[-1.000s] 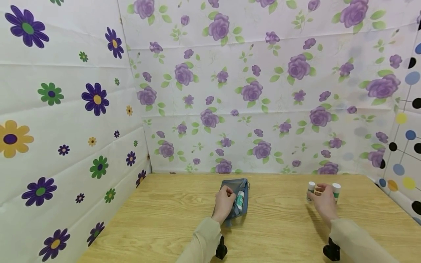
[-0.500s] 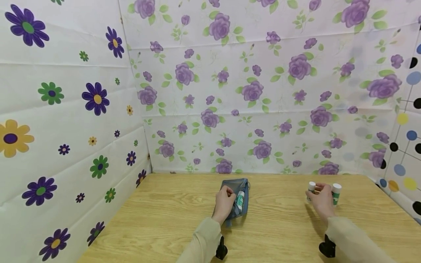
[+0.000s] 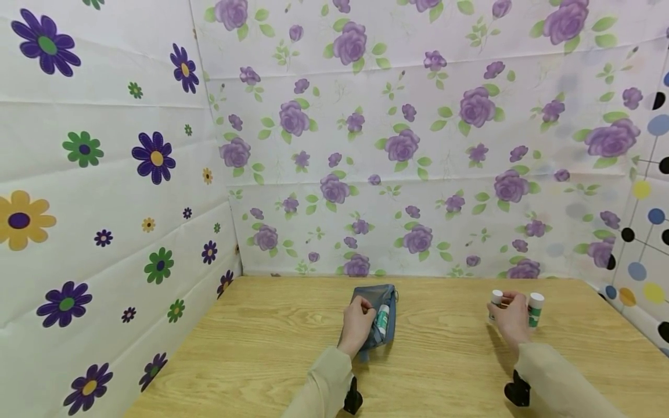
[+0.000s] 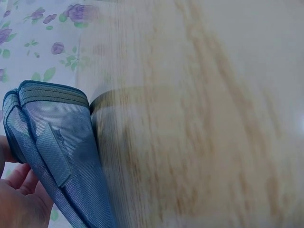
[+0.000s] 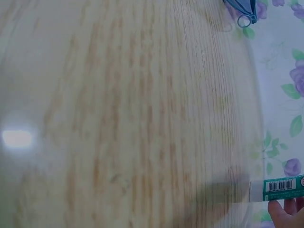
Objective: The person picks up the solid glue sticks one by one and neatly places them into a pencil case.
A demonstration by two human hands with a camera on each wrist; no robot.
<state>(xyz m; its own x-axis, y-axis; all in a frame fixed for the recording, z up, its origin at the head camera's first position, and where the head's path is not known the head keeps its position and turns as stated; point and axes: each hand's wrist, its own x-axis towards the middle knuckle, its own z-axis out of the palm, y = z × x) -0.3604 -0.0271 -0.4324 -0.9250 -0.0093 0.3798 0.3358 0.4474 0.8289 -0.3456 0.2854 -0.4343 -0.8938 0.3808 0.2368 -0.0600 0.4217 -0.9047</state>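
The left grip pinches the blue pouch; the right grip is closed on an upright glue stick, well right of the pouch on the tabletop. Only the right wrist view shows its barcode. Glue sticks number three — a second stick farther right, a third stick in the pouch.

The pouch is showing fine mesh cloth; the wood-grained table is gleaming smoothly; the green-labelled tube is looking like smooth plastic.
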